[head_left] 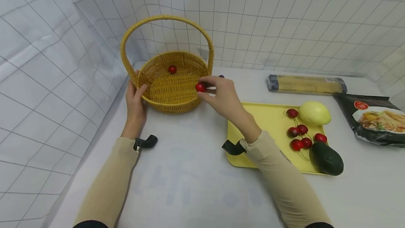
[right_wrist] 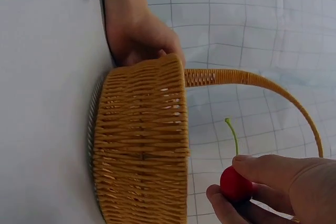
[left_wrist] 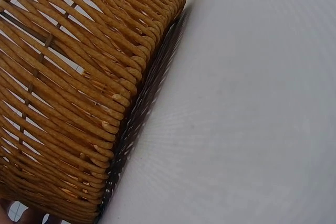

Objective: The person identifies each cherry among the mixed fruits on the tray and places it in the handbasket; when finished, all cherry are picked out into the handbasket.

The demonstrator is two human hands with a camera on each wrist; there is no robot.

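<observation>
A yellow wicker basket point(head_left: 172, 108) with a tall arched handle stands on the white table. One red cherry point(head_left: 172, 69) lies inside it, towards the back. My left hand point(head_left: 135, 108) grips the basket's left side, thumb over the rim and fingers round the outside. Between thumb and fingertips, my right hand point(head_left: 226, 97) pinches another cherry point(head_left: 200, 87) at the basket's right rim. The right wrist view shows this cherry's green stem point(right_wrist: 234, 136) pointing up, with the fruit above rim level. Only the basket's woven wall point(left_wrist: 68, 87) and a few fingertips appear in the left wrist view.
Right of the basket, a yellow tray point(head_left: 269, 115) bears several cherries point(head_left: 296, 145), a lemon point(head_left: 314, 113) and an avocado point(head_left: 326, 158) at its right edge. Behind it lies a spaghetti packet point(head_left: 307, 84); a black noodle bag point(head_left: 376, 119) is far right. Gridded white cloth point(head_left: 269, 20) hangs behind.
</observation>
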